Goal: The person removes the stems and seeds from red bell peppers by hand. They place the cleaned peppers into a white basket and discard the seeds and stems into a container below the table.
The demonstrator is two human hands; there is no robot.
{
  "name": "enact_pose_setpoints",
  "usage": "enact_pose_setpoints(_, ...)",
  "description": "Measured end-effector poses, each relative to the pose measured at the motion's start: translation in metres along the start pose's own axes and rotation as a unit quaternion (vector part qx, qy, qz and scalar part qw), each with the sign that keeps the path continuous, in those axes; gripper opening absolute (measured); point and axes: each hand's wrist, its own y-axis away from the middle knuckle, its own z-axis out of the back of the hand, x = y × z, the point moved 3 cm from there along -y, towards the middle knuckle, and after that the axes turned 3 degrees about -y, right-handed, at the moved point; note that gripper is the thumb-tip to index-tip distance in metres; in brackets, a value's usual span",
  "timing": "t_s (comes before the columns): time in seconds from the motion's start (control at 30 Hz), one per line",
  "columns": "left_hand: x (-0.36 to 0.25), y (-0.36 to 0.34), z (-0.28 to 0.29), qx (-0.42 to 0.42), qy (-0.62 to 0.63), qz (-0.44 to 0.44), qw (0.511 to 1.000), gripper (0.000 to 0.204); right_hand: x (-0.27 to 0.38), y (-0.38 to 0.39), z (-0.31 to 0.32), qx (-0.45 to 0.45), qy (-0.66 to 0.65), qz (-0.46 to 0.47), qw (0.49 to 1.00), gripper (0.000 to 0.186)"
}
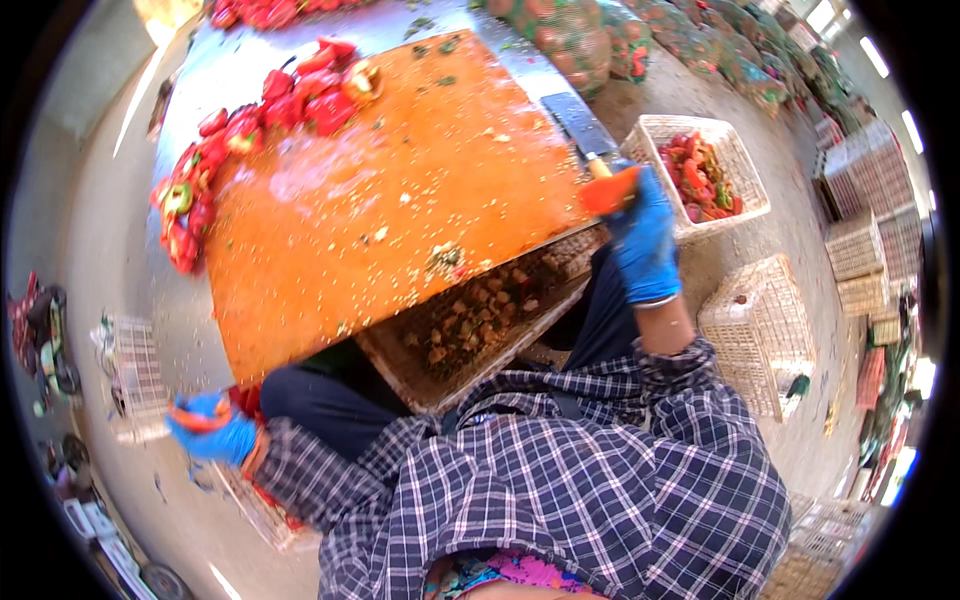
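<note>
My right hand (pixel 645 238), in a blue glove, is closed on a smooth orange-red pepper piece (pixel 608 191) at the right edge of the orange board (pixel 400 200). Just beyond it a cleaver (pixel 572 120) lies on the metal tabletop, its pale yellow handle partly hidden by the piece. My left hand (pixel 225 438), also gloved in blue, is out past the board's near left corner, its fingers curled round a curved orange-red pepper piece (pixel 203 416). Red peppers (pixel 320 95), some cut, lie along the board's far left side. Seeds are scattered over the board.
Below the board's near edge, a crate (pixel 480 320) holds pepper cores and scraps. Right of the table stands a white basket (pixel 745 160) of cut peppers, with another basket (pixel 765 330) nearer me. Filled net sacks (pixel 560 45) line the far side. A basket (pixel 135 375) stands at left.
</note>
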Motion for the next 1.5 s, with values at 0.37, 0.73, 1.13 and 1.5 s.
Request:
enact_pose_setpoints(0.37,0.28,0.209,-0.027,0.322,0.197,0.693,0.614,0.047,0.159,-0.183,0.273,-0.311,0.219,0.086,0.921,0.047)
enact_pose_setpoints(0.73,0.107,-0.024,0.034,0.22,0.388,0.49,0.749,0.045,0.018,-0.075,-0.081,0.357,0.582,0.2,0.702,0.023)
enact_pose_setpoints(1.13,-0.123,-0.11,0.081,0.411,0.473,0.041,0.778,0.029,0.03,-0.01,-0.137,0.504,0.562,0.514,0.408,0.032)
enact_pose_setpoints(1.5,-0.234,-0.113,0.053,0.503,0.426,-0.114,0.744,0.034,0.175,-0.242,0.276,-0.219,0.529,0.257,0.778,0.027)
